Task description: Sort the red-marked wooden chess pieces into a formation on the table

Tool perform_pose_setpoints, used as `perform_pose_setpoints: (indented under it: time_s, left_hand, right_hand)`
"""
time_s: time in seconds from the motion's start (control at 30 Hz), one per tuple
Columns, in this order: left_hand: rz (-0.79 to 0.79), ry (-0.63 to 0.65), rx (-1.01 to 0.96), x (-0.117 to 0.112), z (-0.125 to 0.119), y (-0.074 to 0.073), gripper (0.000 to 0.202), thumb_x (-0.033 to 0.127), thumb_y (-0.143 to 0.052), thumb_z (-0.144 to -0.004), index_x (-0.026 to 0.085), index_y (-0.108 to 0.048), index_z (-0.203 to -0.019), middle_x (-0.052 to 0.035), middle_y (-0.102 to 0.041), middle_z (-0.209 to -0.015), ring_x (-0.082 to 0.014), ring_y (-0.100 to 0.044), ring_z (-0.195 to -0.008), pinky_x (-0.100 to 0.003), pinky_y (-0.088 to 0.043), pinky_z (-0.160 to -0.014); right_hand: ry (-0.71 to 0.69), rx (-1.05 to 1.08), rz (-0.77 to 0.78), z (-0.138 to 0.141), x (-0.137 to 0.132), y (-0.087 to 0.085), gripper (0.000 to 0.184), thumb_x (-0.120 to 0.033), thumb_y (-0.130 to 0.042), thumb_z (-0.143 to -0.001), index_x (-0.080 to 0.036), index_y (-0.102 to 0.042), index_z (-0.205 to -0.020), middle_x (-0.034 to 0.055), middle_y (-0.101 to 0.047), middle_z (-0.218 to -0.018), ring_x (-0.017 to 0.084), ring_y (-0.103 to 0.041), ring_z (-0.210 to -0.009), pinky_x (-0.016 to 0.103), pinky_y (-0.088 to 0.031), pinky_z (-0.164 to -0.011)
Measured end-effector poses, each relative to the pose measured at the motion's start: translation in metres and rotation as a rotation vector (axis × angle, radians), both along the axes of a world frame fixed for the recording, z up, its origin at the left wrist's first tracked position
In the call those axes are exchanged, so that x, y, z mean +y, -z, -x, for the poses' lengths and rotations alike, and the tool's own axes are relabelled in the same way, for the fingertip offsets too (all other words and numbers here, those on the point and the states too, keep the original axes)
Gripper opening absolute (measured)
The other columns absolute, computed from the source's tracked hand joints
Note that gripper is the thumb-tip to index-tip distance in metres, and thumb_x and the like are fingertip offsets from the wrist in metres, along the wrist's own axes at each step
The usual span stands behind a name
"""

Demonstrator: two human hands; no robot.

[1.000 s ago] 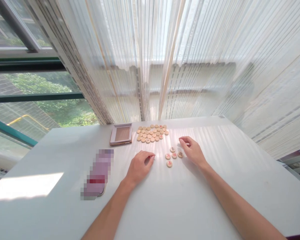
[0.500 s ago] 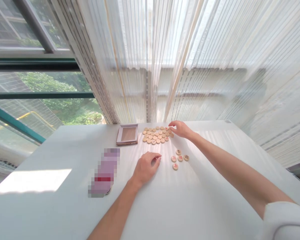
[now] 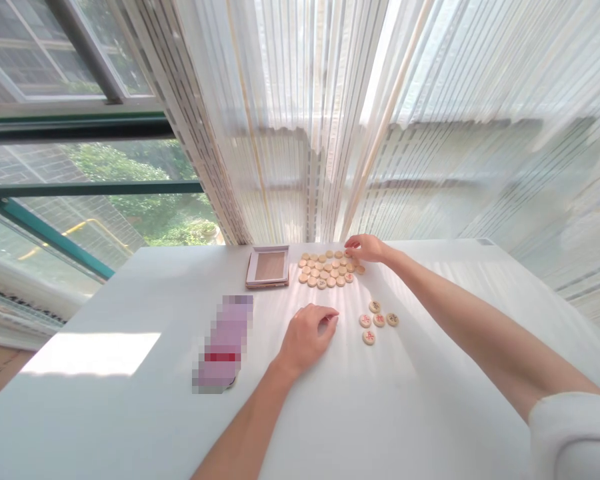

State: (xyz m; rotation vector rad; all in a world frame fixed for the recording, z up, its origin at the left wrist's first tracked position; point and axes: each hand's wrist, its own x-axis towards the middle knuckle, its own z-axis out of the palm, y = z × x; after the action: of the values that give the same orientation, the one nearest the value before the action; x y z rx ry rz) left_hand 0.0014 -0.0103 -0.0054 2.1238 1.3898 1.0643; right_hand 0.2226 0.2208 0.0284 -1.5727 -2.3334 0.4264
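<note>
Pieces (image 3: 328,268) have been reached at two o'clock by right hand (image 3: 366,247), grip untellable, shifting handling there; left hand (image 3: 307,337) tips pressed together.

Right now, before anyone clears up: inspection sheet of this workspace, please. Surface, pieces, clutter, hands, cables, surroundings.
Surface: white table, bright sunlit patch at left.
Pieces: cluster of round wooden pieces, mostly blank side up; nearer, five marked pieces, three red-marked, two dark-marked.
Clutter: open shallow box left of the cluster; pixelated purple object nearer the person.
Left hand: on the table, fingers curled, between the purple object and the five pieces.
Right hand: at the cluster's far right corner; grip on a piece can't be told.
Cables: nothing seen.
Surroundings: striped sheer curtain behind the table; window at left, greenery outside.
</note>
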Motion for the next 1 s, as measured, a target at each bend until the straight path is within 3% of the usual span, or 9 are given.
perform_pose_setpoints:
  time_s: [0.23,0.47,0.63,0.73,0.83,1.0]
  left_hand:
    - [0.003,0.002,0.029,0.0,0.0,-0.002,0.014,0.02,-0.059,-0.093,0.025,-0.069,-0.099,-0.0006,-0.074,-0.093,-0.0195,-0.067,-0.086,-0.035,-0.054,-0.082]
    - [0.007,0.009,0.037,0.0,0.0,-0.004,0.014,0.019,-0.058,-0.093,0.024,-0.069,-0.099,-0.0006,-0.074,-0.093,-0.0193,-0.068,-0.087,-0.034,-0.053,-0.082]
    - [0.026,0.01,0.021,0.0,0.0,-0.003,0.015,0.019,-0.058,-0.093,0.024,-0.07,-0.1,-0.0012,-0.074,-0.093,-0.0191,-0.066,-0.087,-0.034,-0.052,-0.083]
    - [0.033,0.013,0.011,0.0,0.0,-0.003,0.016,0.019,-0.057,-0.093,0.024,-0.07,-0.1,-0.0015,-0.073,-0.093,-0.0189,-0.066,-0.087,-0.033,-0.051,-0.084]
    - [0.032,0.019,0.009,-0.001,0.0,-0.003,0.016,0.02,-0.056,-0.094,0.024,-0.07,-0.101,-0.0014,-0.073,-0.094,-0.0189,-0.065,-0.087,-0.033,-0.05,-0.084]
    - [0.045,0.024,0.01,-0.003,-0.001,-0.006,0.015,0.023,-0.056,-0.095,0.024,-0.071,-0.1,-0.0011,-0.073,-0.092,-0.0192,-0.064,-0.085,-0.036,-0.047,-0.086]
  right_hand:
    - [-0.061,0.002,0.035,-0.004,-0.005,-0.004,0.017,-0.024,-0.071,-0.076,-0.025,-0.077,-0.091,0.001,-0.077,-0.094,0.022,-0.071,-0.089,0.028,-0.053,-0.078]
    - [-0.033,0.074,-0.041,0.002,-0.003,0.003,0.018,-0.019,-0.069,-0.076,-0.02,-0.075,-0.093,0.0035,-0.077,-0.091,0.022,-0.071,-0.087,0.029,-0.053,-0.08]
    - [-0.027,0.184,-0.092,-0.002,-0.018,-0.012,0.016,-0.023,-0.064,-0.084,-0.02,-0.073,-0.096,0.0032,-0.077,-0.097,0.02,-0.072,-0.092,0.031,-0.055,-0.086]
    - [-0.024,0.256,-0.113,-0.01,-0.045,-0.027,0.021,-0.029,-0.061,-0.089,-0.018,-0.07,-0.106,0.0051,-0.075,-0.104,0.019,-0.072,-0.091,0.03,-0.057,-0.085]
    - [-0.015,0.318,-0.126,-0.018,-0.089,-0.038,0.03,-0.037,-0.058,-0.093,-0.019,-0.065,-0.117,0.0068,-0.074,-0.106,0.018,-0.073,-0.091,0.031,-0.059,-0.084]
    - [-0.06,0.524,-0.106,-0.016,-0.176,-0.033,0.026,-0.036,-0.059,-0.094,-0.022,-0.065,-0.115,0.0071,-0.071,-0.111,0.02,-0.071,-0.092,0.033,-0.061,-0.081]
